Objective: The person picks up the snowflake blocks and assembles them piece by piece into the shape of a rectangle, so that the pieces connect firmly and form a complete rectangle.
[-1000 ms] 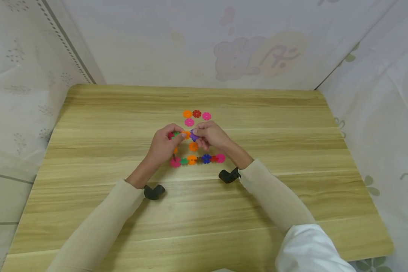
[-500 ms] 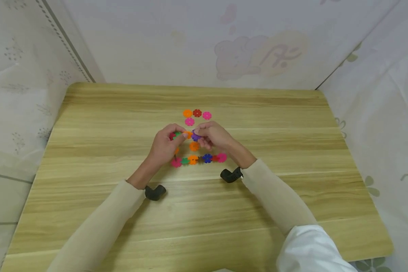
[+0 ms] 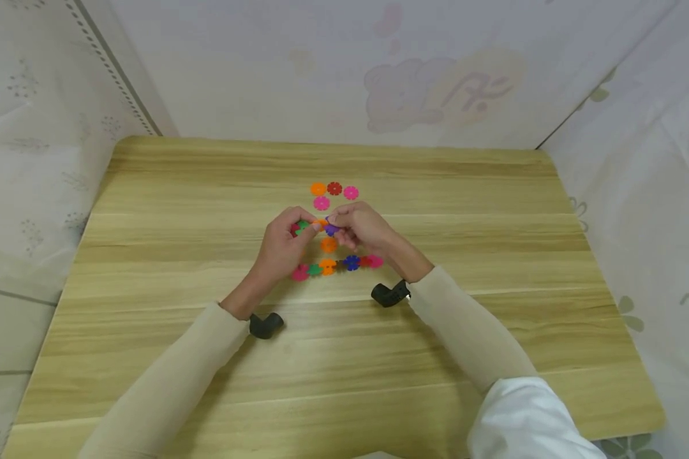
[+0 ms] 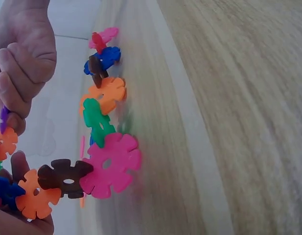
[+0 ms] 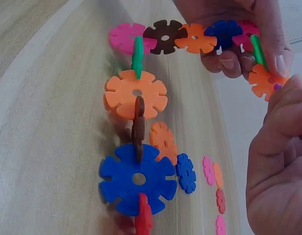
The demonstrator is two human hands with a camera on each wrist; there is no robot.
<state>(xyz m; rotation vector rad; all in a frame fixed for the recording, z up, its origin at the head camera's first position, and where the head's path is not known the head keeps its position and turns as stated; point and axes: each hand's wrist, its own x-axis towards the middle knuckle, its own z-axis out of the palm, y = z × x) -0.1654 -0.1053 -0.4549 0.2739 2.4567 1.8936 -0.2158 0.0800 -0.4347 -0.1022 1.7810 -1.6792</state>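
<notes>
Hands together: left hand point(image 3: 281, 245) grips snowflake chain point(image 3: 328, 264), right hand point(image 3: 360, 228) pinches purple piece point(image 3: 331, 229).

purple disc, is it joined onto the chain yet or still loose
Cannot tell: the right hand pinches the purple disc against the chain's orange disc, hiding the slots.

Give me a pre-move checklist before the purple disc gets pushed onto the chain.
1. Left hand grips the chain near its end: ok.
2. Right hand pinches the purple disc: ok.
3. Purple disc meets the orange end disc: ok, touching.
4. Slots lined up: cannot tell, fingers cover them.
5. Lower row of the chain rests on the table: ok.
6. Four spare discs lie apart from the hands: ok.
</notes>
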